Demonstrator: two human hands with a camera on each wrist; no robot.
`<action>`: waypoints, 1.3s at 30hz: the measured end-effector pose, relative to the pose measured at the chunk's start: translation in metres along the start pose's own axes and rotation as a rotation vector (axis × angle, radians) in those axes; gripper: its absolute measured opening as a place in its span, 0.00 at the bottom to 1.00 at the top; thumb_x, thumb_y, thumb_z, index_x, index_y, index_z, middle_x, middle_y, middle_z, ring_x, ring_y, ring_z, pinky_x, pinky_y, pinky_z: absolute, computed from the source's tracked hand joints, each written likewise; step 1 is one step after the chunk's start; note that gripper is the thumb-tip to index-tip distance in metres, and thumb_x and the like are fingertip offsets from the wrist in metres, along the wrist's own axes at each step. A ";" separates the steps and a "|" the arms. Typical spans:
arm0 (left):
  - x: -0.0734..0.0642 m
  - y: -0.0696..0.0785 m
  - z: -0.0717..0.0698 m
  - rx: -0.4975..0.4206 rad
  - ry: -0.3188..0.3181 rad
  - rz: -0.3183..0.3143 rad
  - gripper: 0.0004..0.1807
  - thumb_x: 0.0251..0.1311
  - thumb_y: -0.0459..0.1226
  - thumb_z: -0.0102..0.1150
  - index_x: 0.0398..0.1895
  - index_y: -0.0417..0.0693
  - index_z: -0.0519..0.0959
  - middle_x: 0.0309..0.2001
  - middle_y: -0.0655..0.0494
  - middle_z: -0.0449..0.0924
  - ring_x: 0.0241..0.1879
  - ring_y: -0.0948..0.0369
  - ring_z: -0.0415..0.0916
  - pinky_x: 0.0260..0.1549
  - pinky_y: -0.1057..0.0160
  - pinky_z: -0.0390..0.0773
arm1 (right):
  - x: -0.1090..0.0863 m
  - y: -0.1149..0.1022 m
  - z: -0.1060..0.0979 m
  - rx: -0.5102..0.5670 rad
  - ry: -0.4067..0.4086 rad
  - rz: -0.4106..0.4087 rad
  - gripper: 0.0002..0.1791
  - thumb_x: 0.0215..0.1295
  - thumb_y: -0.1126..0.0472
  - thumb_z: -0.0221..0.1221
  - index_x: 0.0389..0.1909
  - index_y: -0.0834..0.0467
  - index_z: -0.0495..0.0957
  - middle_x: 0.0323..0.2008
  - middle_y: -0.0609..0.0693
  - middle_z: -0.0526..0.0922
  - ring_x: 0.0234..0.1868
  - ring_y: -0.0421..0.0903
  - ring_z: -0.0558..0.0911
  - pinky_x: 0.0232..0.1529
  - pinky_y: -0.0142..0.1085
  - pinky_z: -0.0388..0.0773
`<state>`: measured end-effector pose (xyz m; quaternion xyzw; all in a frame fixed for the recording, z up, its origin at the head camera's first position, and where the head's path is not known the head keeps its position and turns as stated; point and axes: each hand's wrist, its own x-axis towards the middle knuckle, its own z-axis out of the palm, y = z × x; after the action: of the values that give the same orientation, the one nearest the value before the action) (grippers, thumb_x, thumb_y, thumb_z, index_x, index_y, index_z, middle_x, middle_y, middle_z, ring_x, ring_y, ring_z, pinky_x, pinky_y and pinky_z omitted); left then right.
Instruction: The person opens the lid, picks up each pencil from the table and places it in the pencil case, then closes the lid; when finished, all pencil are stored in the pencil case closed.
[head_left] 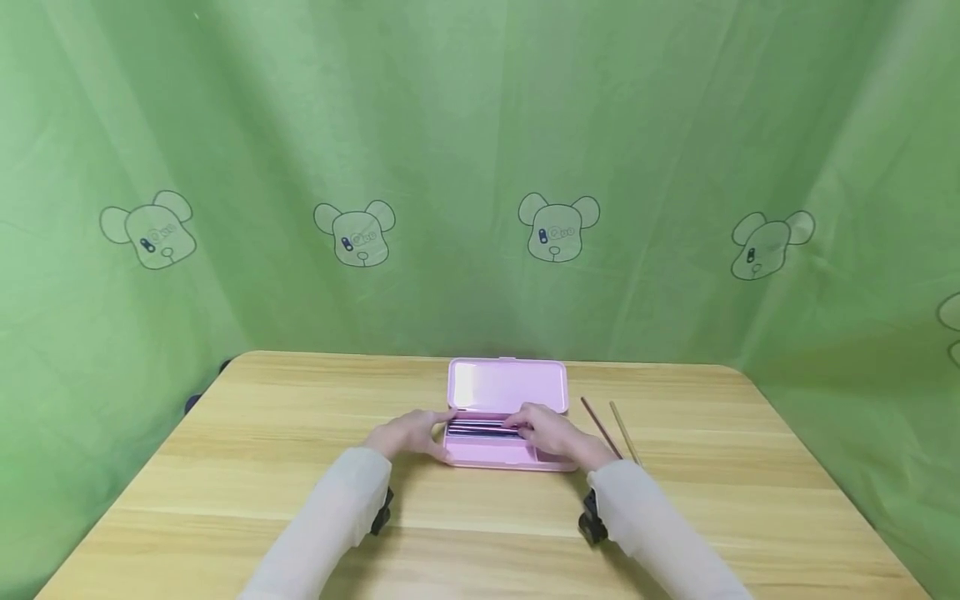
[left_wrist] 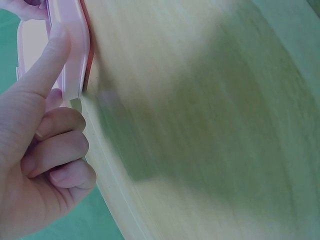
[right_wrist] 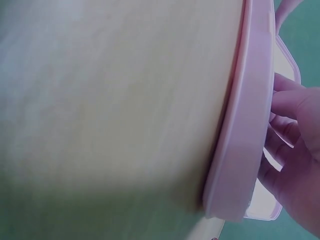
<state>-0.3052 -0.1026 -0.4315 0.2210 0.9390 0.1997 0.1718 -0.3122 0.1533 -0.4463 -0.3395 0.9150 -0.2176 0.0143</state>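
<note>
A pink pencil case point(head_left: 487, 452) lies on the table with its lid point(head_left: 510, 385) raised at the back. Several dark, thin pencils point(head_left: 474, 428) lie lengthwise in its rear compartment; the front one shows bare pink. My left hand point(head_left: 411, 433) grips the case's left end, thumb point(left_wrist: 56, 47) pressed along the outer wall, other fingers curled below. From the right, my right hand point(head_left: 547, 429) reaches over the rim, its fingertips in the case at the pencils' right ends. In the right wrist view the case wall point(right_wrist: 245, 125) hides those fingertips, so I cannot tell whether they pinch a pencil.
Right of the case, a dark red pencil point(head_left: 600, 427) and a tan pencil point(head_left: 624, 432) lie on the wooden table point(head_left: 480, 558), partly behind my right forearm. A green curtain point(head_left: 450, 308) with bear outlines hangs behind the table's far edge.
</note>
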 end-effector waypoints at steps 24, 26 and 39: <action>-0.006 0.007 -0.003 -0.015 0.003 0.005 0.48 0.41 0.47 0.70 0.67 0.48 0.58 0.64 0.38 0.60 0.63 0.45 0.59 0.62 0.49 0.60 | -0.036 0.021 -0.027 0.134 0.100 0.061 0.12 0.58 0.71 0.54 0.43 0.66 0.79 0.32 0.53 0.79 0.34 0.43 0.75 0.38 0.35 0.75; -0.006 0.007 -0.002 -0.017 0.004 0.007 0.48 0.41 0.47 0.70 0.67 0.48 0.59 0.64 0.38 0.61 0.63 0.45 0.59 0.62 0.49 0.60 | -0.041 0.024 -0.030 0.139 0.117 0.057 0.12 0.58 0.72 0.54 0.42 0.66 0.79 0.33 0.55 0.80 0.33 0.42 0.74 0.36 0.32 0.73; -0.005 0.003 0.001 -0.019 0.010 0.008 0.49 0.40 0.48 0.70 0.68 0.49 0.58 0.64 0.38 0.60 0.63 0.45 0.60 0.62 0.48 0.60 | -0.077 0.045 -0.047 0.179 0.144 0.142 0.14 0.58 0.71 0.54 0.46 0.69 0.76 0.29 0.50 0.74 0.32 0.41 0.70 0.33 0.31 0.71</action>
<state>-0.2998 -0.1018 -0.4299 0.2221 0.9370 0.2104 0.1686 -0.2888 0.2497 -0.4317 -0.2546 0.9123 -0.3206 -0.0058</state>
